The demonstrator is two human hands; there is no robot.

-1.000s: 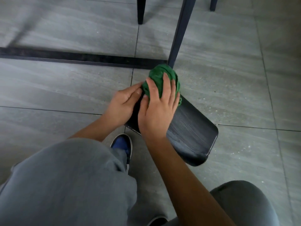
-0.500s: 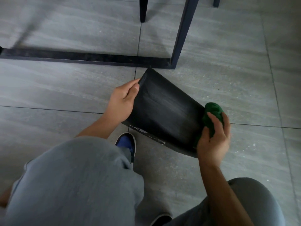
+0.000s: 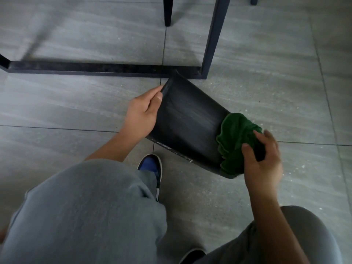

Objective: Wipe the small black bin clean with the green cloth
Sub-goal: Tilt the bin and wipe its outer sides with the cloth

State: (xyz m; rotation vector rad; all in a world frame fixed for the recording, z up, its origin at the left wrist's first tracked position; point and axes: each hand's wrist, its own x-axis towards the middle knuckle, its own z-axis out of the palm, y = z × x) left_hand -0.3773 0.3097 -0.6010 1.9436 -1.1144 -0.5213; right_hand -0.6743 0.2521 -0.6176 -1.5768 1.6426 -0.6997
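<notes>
The small black bin [image 3: 187,122] lies tipped on the floor [image 3: 76,107]; the left hand [image 3: 142,113] pinches its far rim, the right hand [image 3: 262,159] grips the bunched green cloth [image 3: 235,140] against its near end.

Left hand [image 3: 142,115] grips tilted black bin [image 3: 187,122]; right hand [image 3: 262,161] presses bunched green cloth [image 3: 236,141] against it.

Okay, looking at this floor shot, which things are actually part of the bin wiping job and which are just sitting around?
Part of the job:
black bin, tipped over
green cloth, against the bin's end
left hand, gripping the bin's edge
right hand, holding the cloth

Just there:
dark metal frame
chair leg
blue shoe
tiled floor
</notes>
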